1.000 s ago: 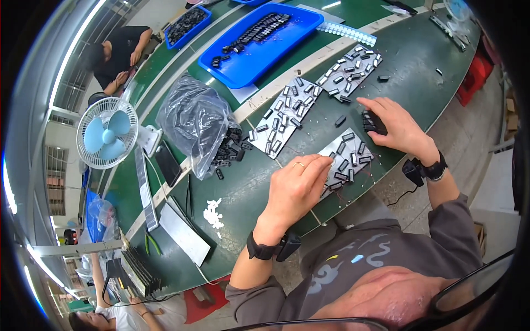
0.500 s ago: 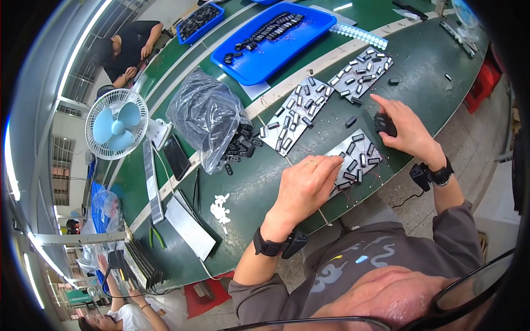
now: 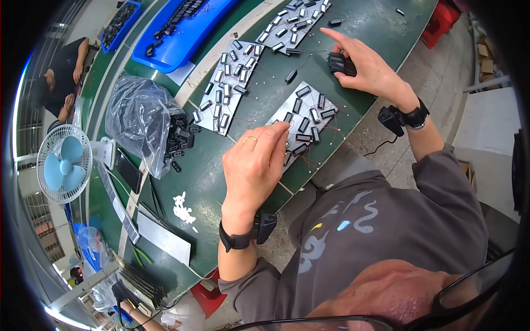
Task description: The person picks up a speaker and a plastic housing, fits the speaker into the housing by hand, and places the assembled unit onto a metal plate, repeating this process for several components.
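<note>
My left hand (image 3: 251, 165) is closed, thumb and fingertips pinched together at the left side of the nearest pale grey plate (image 3: 282, 112). What they pinch, if anything, is hidden. Small black rectangular parts (image 3: 305, 124) with thin wires lie scattered on that plate. Farther right, my right hand (image 3: 375, 69) holds a small stack of black parts (image 3: 341, 65) between its thumb and curled fingers, the index finger stretched out. One loose black part (image 3: 291, 76) rests on the green table between the plates.
Two more plates, a middle one (image 3: 227, 88) and a far one (image 3: 287, 34), carry similar parts. Left are a plastic bag (image 3: 138, 118) spilling black pieces, white bits (image 3: 182, 208), a fan (image 3: 65, 165) and a blue tray (image 3: 165, 58). A co-worker (image 3: 61, 77) sits at far left.
The view has shifted, so the table's things appear farther left. My left hand stays pinched by the nearest plate, and the right keeps hold of the black stack.
</note>
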### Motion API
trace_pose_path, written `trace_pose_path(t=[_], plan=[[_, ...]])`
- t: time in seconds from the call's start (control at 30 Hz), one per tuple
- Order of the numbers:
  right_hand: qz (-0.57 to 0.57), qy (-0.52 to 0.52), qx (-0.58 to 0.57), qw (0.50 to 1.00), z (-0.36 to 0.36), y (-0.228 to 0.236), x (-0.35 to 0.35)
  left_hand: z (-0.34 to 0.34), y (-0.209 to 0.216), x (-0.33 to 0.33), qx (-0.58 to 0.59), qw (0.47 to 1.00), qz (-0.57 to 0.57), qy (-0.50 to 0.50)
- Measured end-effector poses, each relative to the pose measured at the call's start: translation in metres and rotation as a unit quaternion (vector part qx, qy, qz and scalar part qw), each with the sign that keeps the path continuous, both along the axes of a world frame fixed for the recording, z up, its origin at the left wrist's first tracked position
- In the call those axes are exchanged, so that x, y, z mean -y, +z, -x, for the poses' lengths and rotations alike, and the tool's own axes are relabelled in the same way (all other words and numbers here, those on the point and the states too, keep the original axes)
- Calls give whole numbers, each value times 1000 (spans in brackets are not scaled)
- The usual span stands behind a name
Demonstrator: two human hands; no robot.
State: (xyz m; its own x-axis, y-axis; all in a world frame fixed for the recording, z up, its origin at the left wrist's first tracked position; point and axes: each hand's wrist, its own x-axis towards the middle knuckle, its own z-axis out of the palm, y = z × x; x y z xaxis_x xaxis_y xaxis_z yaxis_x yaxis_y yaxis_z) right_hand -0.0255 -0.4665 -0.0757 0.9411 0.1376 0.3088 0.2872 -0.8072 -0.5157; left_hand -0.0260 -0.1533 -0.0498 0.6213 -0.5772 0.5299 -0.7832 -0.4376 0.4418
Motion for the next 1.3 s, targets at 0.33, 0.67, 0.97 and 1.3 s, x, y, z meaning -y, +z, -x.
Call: trace_pose_path(t=[0.33, 0.67, 0.97, 1.3], plan=[[71, -13, -13, 997, 7, 11, 7, 4, 1, -1, -38, 999, -6, 3], [102, 102, -29, 989, -4, 14, 9, 2, -1, -2, -53, 998, -16, 13], [110, 60, 1, 992, 31, 13, 22, 3, 0, 1, -55, 998, -29, 8], [154, 83, -12, 985, 67, 12, 34, 0, -4, 2, -62, 997, -40, 7]])
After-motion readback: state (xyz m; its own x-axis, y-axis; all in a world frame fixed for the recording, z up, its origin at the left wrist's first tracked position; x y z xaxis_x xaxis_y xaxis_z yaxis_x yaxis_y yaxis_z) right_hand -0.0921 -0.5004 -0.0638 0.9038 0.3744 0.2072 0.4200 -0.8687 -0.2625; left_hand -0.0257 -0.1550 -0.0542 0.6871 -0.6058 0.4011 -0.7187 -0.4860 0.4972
